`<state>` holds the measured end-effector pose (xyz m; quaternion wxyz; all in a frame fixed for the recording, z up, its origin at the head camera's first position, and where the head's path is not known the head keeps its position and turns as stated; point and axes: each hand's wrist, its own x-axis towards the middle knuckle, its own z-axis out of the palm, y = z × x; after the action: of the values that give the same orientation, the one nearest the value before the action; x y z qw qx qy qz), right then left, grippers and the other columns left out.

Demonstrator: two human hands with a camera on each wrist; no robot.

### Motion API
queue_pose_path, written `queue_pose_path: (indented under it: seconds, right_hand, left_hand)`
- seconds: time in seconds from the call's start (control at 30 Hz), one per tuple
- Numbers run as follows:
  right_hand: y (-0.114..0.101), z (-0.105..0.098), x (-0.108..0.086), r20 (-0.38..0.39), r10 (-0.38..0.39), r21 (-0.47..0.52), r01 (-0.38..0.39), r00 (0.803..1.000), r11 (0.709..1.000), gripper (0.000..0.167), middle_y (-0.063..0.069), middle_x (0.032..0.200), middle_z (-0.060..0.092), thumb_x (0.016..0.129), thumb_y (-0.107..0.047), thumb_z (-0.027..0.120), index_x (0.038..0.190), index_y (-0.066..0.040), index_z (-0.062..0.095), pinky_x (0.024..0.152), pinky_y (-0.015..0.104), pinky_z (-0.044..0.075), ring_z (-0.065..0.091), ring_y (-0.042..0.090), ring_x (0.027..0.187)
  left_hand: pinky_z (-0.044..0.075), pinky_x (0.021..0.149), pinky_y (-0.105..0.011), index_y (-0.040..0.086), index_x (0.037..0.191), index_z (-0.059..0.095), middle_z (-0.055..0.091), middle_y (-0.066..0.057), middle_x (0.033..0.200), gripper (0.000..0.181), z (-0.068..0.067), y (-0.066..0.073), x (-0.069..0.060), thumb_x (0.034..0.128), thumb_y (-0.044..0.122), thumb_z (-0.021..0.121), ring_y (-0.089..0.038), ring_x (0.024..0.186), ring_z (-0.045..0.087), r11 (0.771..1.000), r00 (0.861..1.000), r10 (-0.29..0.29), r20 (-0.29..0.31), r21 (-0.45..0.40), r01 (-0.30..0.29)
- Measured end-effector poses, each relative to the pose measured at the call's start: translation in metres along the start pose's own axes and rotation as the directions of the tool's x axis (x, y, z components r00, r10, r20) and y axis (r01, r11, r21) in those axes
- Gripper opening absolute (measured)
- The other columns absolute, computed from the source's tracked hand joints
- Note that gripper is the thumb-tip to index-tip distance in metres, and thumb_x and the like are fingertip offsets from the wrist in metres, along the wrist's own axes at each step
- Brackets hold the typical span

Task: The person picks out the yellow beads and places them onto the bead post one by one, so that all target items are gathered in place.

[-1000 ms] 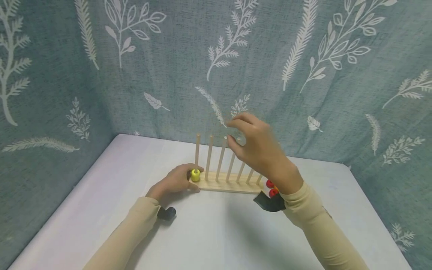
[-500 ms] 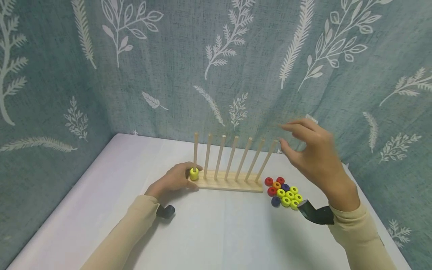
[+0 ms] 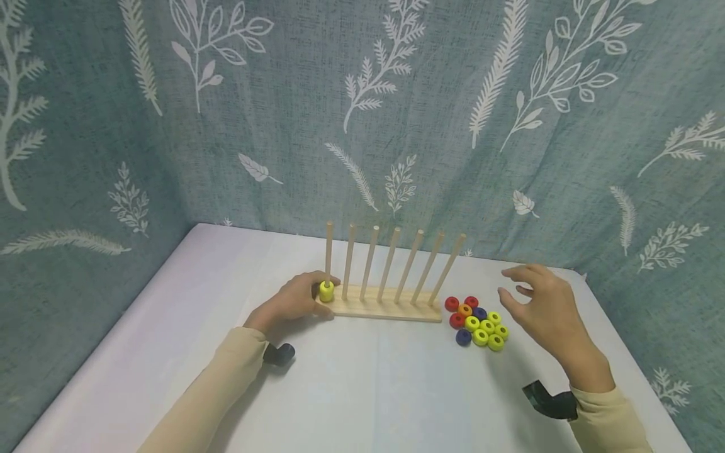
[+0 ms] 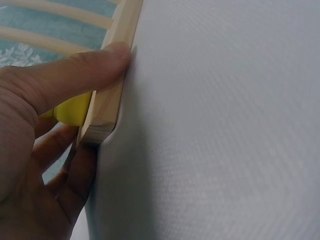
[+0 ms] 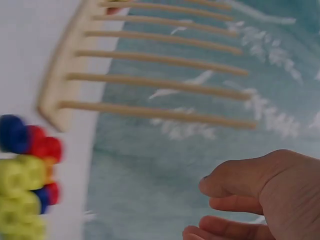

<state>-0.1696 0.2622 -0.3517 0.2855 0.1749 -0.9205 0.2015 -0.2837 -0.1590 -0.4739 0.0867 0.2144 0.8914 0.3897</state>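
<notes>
A pale wooden peg stand (image 3: 391, 308) with several upright pegs stands on the white table. My left hand (image 3: 294, 297) grips its left end, thumb (image 4: 95, 70) along the front edge and fingers behind. Yellow beading (image 3: 326, 291) sits low on the leftmost peg; whether it is one bead or two stacked, I cannot tell. My right hand (image 3: 546, 308) hovers above the table to the right of the loose beads, thumb and fingers apart and nothing between them. Those loose beads lie beside the stand's right end: yellow (image 3: 487, 326), red (image 3: 457, 321), dark blue (image 3: 463, 337) and one orange (image 3: 465, 310).
Behind the table hangs a blue-green curtain (image 3: 317, 113) with white leaf prints, and it continues along both sides. The white tabletop (image 3: 362, 390) stretches in front of the stand. Black wrist mounts (image 3: 552, 402) stick out at both cuffs.
From above the pegs, my right hand has swung right and then down to beside the loose beads, bringing them into full sight. The left hand keeps its grip on the stand.
</notes>
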Motion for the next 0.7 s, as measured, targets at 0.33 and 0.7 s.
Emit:
queue_pose_path:
  seconds: [0.33, 0.7]
  right_hand:
    - [0.029, 0.029, -0.048, 0.142, 0.210, -0.034, -0.207, 0.967, 0.978, 0.029, 0.025, 0.102, 0.067, 0.079, -0.002, 0.079, 0.105, 0.008, 0.071, 0.068, 0.050, 0.059, 0.069, 0.040, 0.087]
    - [0.034, 0.047, -0.071, 0.289, 0.334, -0.059, -0.332, 0.897, 0.942, 0.033, 0.024, 0.103, 0.068, 0.079, -0.009, 0.080, 0.105, 0.009, 0.070, 0.072, 0.049, 0.059, 0.068, 0.038, 0.089]
  left_hand:
    - [0.034, 0.110, -0.054, 0.015, 0.132, 0.064, 0.058, -0.009, 0.137, 0.067, -0.001, 0.002, -0.002, 0.0699, 0.015, 0.091, -0.033, 0.130, 0.048, 1.000, 1.000, -0.010, 0.000, -0.020, 0.010]
    - [0.036, 0.108, -0.055, 0.017, 0.132, 0.064, 0.058, -0.009, 0.137, 0.068, 0.000, 0.002, 0.000, 0.0698, 0.016, 0.090, -0.033, 0.127, 0.050, 0.999, 0.999, -0.038, -0.001, -0.005, 0.038]
